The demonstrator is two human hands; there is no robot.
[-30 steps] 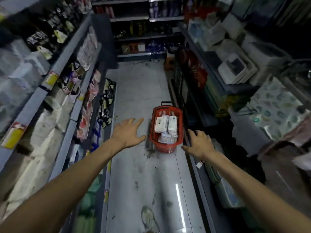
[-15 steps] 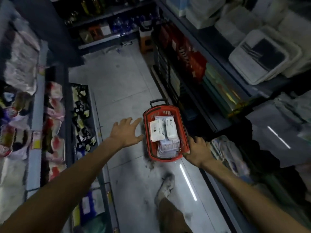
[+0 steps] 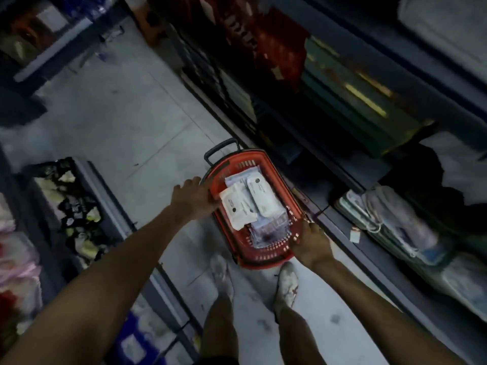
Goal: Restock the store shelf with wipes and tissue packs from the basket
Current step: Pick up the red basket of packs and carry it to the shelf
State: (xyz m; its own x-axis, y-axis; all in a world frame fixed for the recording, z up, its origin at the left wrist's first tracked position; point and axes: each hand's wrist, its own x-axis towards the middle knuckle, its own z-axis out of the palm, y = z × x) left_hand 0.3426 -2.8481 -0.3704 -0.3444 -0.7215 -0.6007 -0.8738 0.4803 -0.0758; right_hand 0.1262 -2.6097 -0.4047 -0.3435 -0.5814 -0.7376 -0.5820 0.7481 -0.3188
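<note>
A red plastic basket (image 3: 266, 255) with a black handle stands on the aisle floor just in front of my feet. Two white wipes packs (image 3: 241, 204) lie on top inside it, over bluish tissue packs (image 3: 268, 227). My left hand (image 3: 193, 197) rests on the basket's left rim, fingers beside the nearer wipes pack. My right hand (image 3: 311, 245) lies on the basket's near right corner, fingers curled over the rim. Whether either hand truly grips the rim is unclear in the dim, blurred view.
Dark store shelves (image 3: 369, 233) with packaged goods run along the right, a low shelf (image 3: 105, 204) with snack packs along the left. The grey tiled floor (image 3: 126, 122) stretches ahead. My two white shoes (image 3: 287, 283) stand right behind the basket.
I have stepped up to the basket and bent over it. Both hands moved from the air onto its rim, left on the left side, right on the near corner.
</note>
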